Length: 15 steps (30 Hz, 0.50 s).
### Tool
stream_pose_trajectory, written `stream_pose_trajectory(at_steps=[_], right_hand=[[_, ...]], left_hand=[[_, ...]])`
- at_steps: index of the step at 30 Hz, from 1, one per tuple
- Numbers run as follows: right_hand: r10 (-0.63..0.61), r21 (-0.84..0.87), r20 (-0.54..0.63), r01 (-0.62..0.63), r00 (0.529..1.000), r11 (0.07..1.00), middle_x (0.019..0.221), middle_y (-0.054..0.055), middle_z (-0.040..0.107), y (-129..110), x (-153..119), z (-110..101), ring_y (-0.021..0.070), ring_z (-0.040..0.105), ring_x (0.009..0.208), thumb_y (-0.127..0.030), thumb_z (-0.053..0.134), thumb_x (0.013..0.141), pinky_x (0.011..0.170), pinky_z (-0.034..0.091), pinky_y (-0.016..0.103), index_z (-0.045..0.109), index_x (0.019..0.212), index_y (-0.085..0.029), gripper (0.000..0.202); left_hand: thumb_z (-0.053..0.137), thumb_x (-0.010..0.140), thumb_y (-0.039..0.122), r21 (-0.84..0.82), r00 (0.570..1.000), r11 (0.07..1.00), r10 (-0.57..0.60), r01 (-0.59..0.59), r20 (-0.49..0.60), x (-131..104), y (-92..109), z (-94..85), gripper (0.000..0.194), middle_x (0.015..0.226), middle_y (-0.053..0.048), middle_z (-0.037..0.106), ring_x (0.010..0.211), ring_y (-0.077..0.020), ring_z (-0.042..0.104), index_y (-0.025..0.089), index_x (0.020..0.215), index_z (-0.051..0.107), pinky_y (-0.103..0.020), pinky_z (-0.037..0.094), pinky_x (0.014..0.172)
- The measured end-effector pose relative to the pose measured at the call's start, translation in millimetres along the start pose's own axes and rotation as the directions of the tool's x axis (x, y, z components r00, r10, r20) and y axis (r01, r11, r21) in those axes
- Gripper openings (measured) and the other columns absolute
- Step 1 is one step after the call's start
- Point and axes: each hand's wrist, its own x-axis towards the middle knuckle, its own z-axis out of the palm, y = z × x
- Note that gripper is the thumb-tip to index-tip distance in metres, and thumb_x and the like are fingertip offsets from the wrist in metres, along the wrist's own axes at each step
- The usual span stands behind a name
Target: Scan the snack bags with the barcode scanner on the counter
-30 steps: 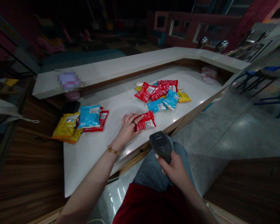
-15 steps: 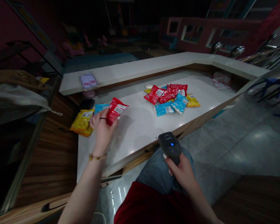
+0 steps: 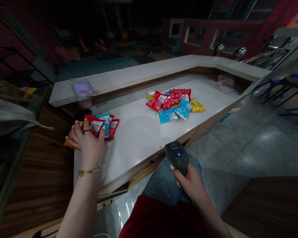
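My left hand [image 3: 89, 142] rests on the left pile of snack packets, its thumb and fingers spread around a red packet [image 3: 96, 125]. Under and beside that packet lie a blue packet [image 3: 106, 118], another red packet [image 3: 113, 128] and a yellow packet [image 3: 69, 141], partly covered by the hand. Over my lap, my right hand [image 3: 191, 181] is wrapped round the handle of a dark barcode scanner [image 3: 176, 154] with a lit blue light. Its head points toward the counter. Further right on the counter is a second pile, with red packets [image 3: 157, 101], blue packets [image 3: 168, 115] and a yellow packet [image 3: 197, 105].
The white counter [image 3: 134, 145] has a raised ledge [image 3: 144, 72] along its back. A small round white object [image 3: 151, 92] sits behind the right pile. A pale cloth bag [image 3: 10, 115] is at the left, and blue stools [image 3: 288, 81] stand on the right.
My left hand has carried the red packet left and down onto the left pile. The view has shifted slightly; my right hand still holds the scanner.
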Motion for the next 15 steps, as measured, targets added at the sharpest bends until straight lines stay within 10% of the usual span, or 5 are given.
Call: stream_pose_trajectory(at_steps=[7, 15], right_hand=[[-0.062, 0.028, -0.008, 0.062, 0.998, 0.998, 0.051, -0.006, 0.056, -2.8, 2.3, 2.1, 0.0193, 0.056, 0.041, -0.043, 0.068, 0.087, 0.042, 0.044, 0.027, 0.064, 0.092, -0.024, 0.020], [-0.095, -0.011, -0.091, 0.095, 0.991, 0.995, 0.057, -0.002, 0.060, -1.4, 2.8, -6.9, 0.0257, 0.070, 0.063, -0.043, 0.069, 0.088, 0.052, 0.054, 0.028, 0.067, 0.091, -0.025, 0.019]], left_hand=[[0.066, 0.100, 0.044, -0.129, 0.928, 0.936, 0.344, -0.327, 0.144, -27.2, 67.4, 35.2, 0.073, 0.175, -0.025, 0.037, 0.163, -0.0446, 0.033, 0.015, 0.164, 0.047, -0.068, 0.023, 0.134], [0.060, 0.104, 0.042, -0.449, 0.576, 0.701, 0.712, -0.555, 0.401, -36.6, 176.6, 127.0, 0.081, 0.180, -0.022, 0.032, 0.167, -0.0363, 0.032, 0.018, 0.174, 0.029, -0.061, 0.024, 0.136]])
